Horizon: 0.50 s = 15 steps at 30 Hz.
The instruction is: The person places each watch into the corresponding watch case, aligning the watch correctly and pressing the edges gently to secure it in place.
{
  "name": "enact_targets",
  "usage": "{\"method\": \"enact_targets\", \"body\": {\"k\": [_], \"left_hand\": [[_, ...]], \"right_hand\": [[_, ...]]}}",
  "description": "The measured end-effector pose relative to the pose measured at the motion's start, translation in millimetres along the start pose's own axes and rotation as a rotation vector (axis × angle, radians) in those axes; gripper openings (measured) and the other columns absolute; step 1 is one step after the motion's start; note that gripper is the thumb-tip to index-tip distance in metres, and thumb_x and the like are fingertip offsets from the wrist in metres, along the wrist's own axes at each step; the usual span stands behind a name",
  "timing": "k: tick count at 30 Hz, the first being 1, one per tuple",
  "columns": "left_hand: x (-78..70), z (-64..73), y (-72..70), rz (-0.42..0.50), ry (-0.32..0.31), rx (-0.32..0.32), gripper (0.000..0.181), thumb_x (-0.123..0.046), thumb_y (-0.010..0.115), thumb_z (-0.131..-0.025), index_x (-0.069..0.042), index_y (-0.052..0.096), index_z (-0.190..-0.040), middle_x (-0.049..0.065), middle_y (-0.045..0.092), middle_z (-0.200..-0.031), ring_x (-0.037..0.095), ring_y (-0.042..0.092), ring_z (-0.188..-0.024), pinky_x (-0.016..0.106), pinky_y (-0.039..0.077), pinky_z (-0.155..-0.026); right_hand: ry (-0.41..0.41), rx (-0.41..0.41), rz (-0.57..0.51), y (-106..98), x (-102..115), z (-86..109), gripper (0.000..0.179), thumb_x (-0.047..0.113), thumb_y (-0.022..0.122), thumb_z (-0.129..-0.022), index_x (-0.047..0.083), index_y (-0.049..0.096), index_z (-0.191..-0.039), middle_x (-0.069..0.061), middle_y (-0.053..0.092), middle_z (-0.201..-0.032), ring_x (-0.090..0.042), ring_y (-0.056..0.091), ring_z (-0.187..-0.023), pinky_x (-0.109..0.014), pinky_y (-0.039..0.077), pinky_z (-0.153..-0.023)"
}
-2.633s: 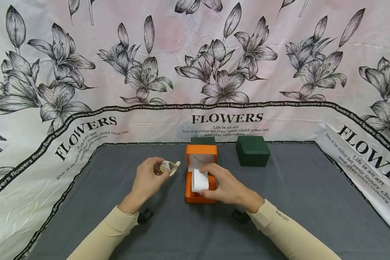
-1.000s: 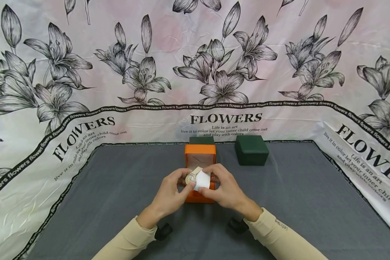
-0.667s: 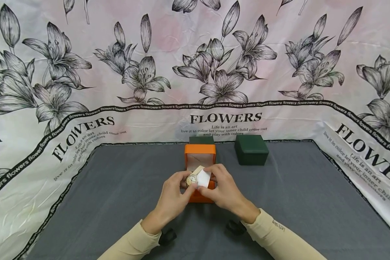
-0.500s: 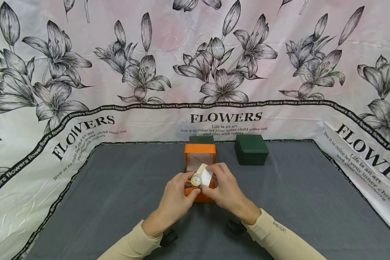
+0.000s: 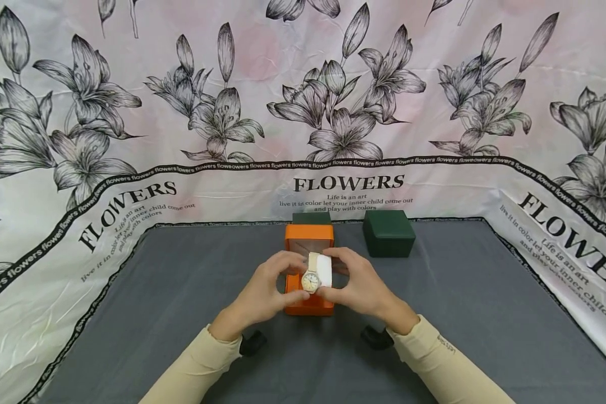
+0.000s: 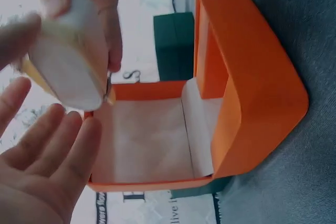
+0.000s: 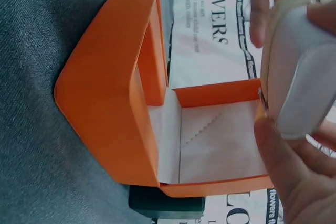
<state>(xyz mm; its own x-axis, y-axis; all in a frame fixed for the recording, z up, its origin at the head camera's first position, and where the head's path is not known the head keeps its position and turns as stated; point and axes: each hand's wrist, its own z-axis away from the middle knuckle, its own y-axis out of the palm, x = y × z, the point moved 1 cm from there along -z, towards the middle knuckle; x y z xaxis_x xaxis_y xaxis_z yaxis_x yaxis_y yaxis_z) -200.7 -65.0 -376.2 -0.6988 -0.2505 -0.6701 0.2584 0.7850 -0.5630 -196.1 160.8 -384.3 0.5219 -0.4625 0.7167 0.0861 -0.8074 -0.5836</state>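
Observation:
A wristwatch [image 5: 311, 281] with a cream strap and a round pale dial sits around the left part of a white watch cushion [image 5: 325, 270]. My right hand [image 5: 362, 285] grips the cushion between thumb and fingers, above the raised-lid orange watch box [image 5: 310, 307]. My left hand [image 5: 265, 286] is at the watch's left side. In the left wrist view its thumb [image 6: 18, 38] touches the strapped cushion, while the other fingers [image 6: 68, 153] are spread fairly straight beside it. From the right wrist view, the cushion's white end [image 7: 307, 90] faces the camera.
One dark green box [image 5: 389, 234] stands at the back right. Another green box [image 5: 310, 217] stands partly hidden behind the orange lid. Grey cloth [image 5: 207, 247] covers the table, and a flower-printed sheet [image 5: 242, 134] hangs behind.
My left hand brought the watch from the left to the cushion, and the watch now sits around it. The cushion has come up out of the box in my right hand. Lately the left fingers have loosened.

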Motion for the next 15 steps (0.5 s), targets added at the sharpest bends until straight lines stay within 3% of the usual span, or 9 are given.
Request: {"method": "enact_targets", "body": {"k": [3,7,15], "left_hand": [[6.9,-1.0,-1.3,0.072,-0.047,0.063,0.06,-0.024,0.078,-0.079,-0.014,0.051,-0.132,0.002,0.051,-0.134,0.026,0.056,-0.116,0.042,0.048,-0.094],[14.0,-1.6,0.9,0.125,-0.117,0.118,0.07,-0.026,0.077,-0.08,-0.014,0.045,-0.141,0.003,0.046,-0.141,0.031,0.053,-0.121,0.04,0.047,-0.097],[16.6,-1.7,0.6,0.116,-0.135,0.082,0.071,-0.025,0.083,-0.072,-0.013,0.053,-0.136,-0.001,0.054,-0.131,0.027,0.054,-0.119,0.04,0.046,-0.098]], "right_hand": [[0.014,0.052,-0.023,-1,-2,-0.4,0.066,0.035,0.079,-0.078,0.01,0.051,-0.132,0.001,0.052,-0.124,-0.018,0.058,-0.107,-0.042,0.051,-0.09],[-0.014,0.105,-0.017,-2,-5,-0.3,0.066,0.039,0.077,-0.08,0.012,0.05,-0.134,0.003,0.052,-0.125,-0.015,0.055,-0.11,-0.038,0.049,-0.093],[-0.132,0.139,-0.032,0,-8,1.1,0.067,0.034,0.077,-0.08,0.013,0.049,-0.137,0.001,0.05,-0.132,-0.015,0.054,-0.115,-0.031,0.049,-0.093]]}}
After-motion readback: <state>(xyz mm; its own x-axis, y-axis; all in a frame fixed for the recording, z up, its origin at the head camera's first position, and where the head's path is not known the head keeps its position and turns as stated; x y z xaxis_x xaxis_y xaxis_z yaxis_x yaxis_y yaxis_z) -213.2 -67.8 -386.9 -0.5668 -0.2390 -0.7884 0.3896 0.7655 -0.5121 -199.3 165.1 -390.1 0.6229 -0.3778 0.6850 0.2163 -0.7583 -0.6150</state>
